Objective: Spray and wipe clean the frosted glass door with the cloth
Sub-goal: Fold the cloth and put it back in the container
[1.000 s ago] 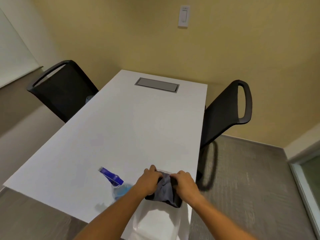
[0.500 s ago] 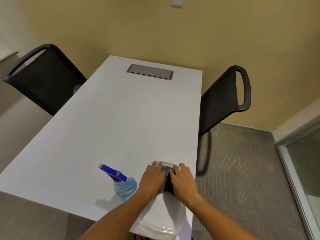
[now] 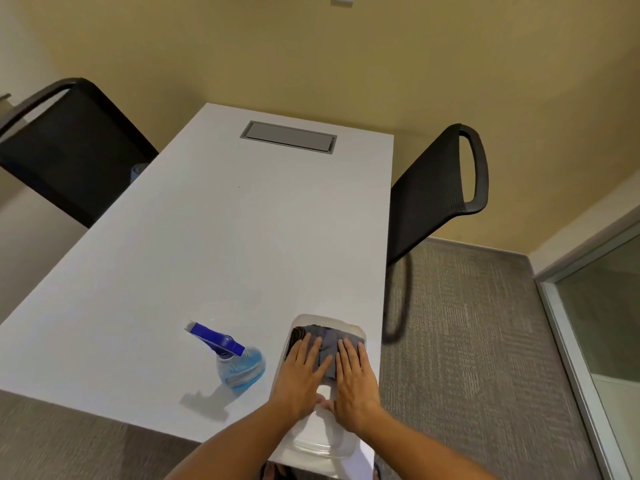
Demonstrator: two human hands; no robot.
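A grey cloth [image 3: 327,344] lies folded in a white tray [image 3: 325,441] at the table's near right corner. My left hand [image 3: 302,372] and my right hand [image 3: 354,373] press flat on the cloth side by side, fingers straight. A clear spray bottle [image 3: 235,362] with blue liquid and a blue trigger head stands just left of the tray, apart from my hands. The frosted glass door [image 3: 602,327] with its metal frame shows at the right edge of the head view.
The white table [image 3: 214,244] has a grey cable hatch [image 3: 289,137] at its far end. A black chair [image 3: 438,188] stands at the table's right side, another black chair [image 3: 65,147] at its left. Grey carpet [image 3: 478,341] lies between the table and the door.
My hands went from gripping the bunched cloth above the tray to pressing it flat inside the tray with straight fingers. The view turned right, showing more of the glass door.
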